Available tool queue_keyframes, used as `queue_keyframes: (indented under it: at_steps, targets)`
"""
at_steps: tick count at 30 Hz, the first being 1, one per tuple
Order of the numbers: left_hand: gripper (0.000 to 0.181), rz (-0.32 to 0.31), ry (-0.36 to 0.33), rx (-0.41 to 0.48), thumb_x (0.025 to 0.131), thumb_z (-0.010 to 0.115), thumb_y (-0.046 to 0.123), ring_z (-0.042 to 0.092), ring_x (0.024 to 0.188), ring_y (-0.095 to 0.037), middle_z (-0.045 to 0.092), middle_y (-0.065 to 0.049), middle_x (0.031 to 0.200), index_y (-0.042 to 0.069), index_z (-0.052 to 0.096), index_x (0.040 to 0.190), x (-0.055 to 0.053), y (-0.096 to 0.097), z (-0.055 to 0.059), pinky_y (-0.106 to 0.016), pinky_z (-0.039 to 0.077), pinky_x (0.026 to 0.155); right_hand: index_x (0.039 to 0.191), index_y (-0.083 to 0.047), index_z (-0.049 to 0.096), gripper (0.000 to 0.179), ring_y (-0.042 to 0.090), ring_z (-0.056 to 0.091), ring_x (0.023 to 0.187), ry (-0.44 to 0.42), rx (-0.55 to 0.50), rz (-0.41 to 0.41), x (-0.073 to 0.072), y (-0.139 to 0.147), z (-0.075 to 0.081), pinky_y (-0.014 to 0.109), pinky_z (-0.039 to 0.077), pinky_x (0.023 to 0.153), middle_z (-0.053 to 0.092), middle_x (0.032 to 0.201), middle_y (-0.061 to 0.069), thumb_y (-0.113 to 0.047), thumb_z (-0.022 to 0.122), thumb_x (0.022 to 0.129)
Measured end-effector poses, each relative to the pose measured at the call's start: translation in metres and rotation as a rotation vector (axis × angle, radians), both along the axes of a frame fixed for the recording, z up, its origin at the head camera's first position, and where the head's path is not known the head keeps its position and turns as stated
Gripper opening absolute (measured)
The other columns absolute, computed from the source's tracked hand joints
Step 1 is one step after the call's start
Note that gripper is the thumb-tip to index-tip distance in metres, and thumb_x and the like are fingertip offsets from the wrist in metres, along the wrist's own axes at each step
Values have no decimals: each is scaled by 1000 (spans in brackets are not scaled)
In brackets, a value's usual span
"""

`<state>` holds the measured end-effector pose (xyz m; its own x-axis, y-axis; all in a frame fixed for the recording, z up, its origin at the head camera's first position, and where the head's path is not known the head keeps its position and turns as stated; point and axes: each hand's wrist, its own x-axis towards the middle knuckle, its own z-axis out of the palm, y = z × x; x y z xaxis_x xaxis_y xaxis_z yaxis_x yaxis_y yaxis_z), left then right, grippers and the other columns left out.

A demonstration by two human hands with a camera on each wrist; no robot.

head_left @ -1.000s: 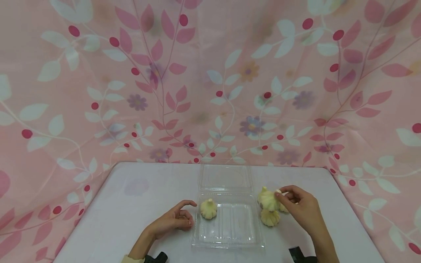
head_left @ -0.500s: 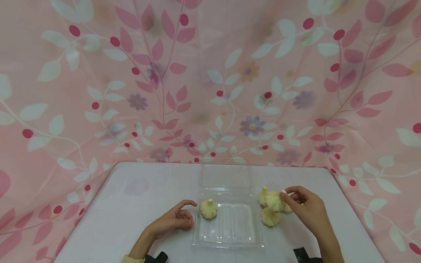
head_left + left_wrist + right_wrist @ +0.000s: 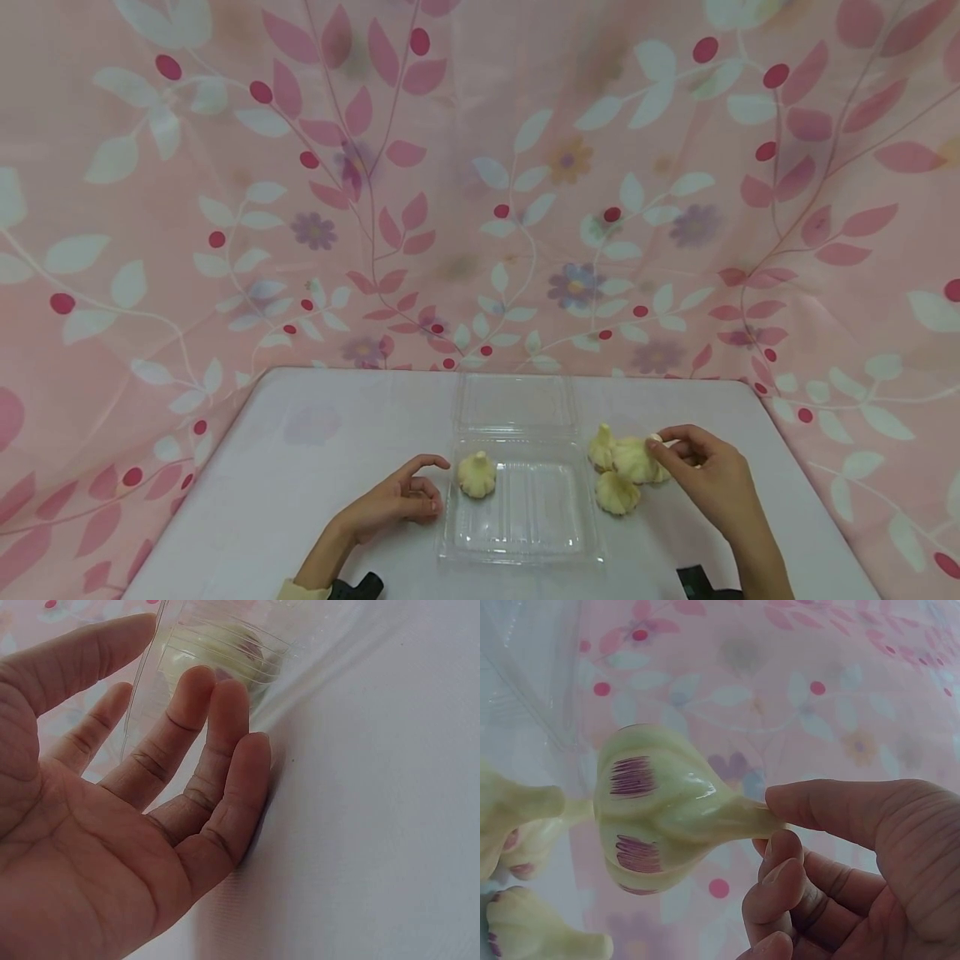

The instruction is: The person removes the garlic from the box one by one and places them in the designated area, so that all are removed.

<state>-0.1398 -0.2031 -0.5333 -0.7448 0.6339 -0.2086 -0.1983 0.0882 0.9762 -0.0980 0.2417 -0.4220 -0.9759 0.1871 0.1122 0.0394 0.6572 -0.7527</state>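
My right hand (image 3: 711, 479) pinches a garlic bulb (image 3: 664, 814) by its stem between thumb and fingers, to the right of the container. In the right wrist view the bulb is pale yellow-green with purple streaks and a glossy skin. Other garlic bulbs (image 3: 617, 494) lie close around it; the held one partly covers them in the head view. One more bulb (image 3: 476, 477) sits in the clear plastic container (image 3: 525, 557), at its left side. My left hand (image 3: 396, 500) is beside the container's left wall, fingers loosely bent and holding nothing.
The container's hinged lid (image 3: 516, 404) lies folded back toward the far edge of the white table (image 3: 352, 417). A pink floral cloth (image 3: 450, 250) hangs behind the table.
My right hand has moved a little to the right with the garlic bulb, uncovering more of the bulb to its left. The left hand has stayed in place.
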Motion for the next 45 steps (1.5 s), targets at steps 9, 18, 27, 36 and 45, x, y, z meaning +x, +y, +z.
queue_keyframes:
  at_steps: [9, 18, 27, 36, 45]
  targets:
    - [59, -4, 3, -2, 93, 65, 9, 61, 90, -20, 64, -8, 99, 8, 35, 144, 0, 0, 1, -35, 50, 82, 106, -8, 72, 39, 12, 59, 70, -19, 7, -17, 2, 6, -1, 27, 46, 57, 67, 79, 2, -42, 75, 87]
    - [60, 5, -2, 1, 93, 66, 9, 61, 89, -21, 64, -9, 98, 7, 36, 144, 1, 1, 0, -35, 50, 80, 107, -7, 71, 41, 11, 59, 69, -39, -1, -14, 4, 12, -4, 27, 47, 57, 66, 80, 3, -42, 75, 87]
    - [60, 9, -13, 4, 93, 67, 9, 61, 89, -19, 64, -8, 98, 7, 36, 144, 1, 1, 1, -34, 51, 79, 105, -6, 71, 40, 11, 58, 67, -33, 12, -13, 7, 17, -8, 27, 46, 56, 65, 78, 3, -42, 74, 88]
    - [61, 0, -7, 7, 93, 66, 8, 61, 89, -19, 64, -8, 98, 6, 35, 145, 0, 0, 1, -34, 50, 79, 103, -7, 71, 36, 10, 57, 66, -29, 8, -19, 9, 21, -12, 26, 45, 56, 65, 76, 2, -39, 76, 87]
    - [60, 0, -5, 1, 93, 66, 9, 62, 89, -19, 65, -7, 98, 8, 35, 145, -1, -1, -3, -34, 51, 80, 105, -7, 71, 40, 10, 58, 67, -63, 20, -22, 7, 25, -15, 27, 45, 57, 65, 79, 3, -42, 75, 87]
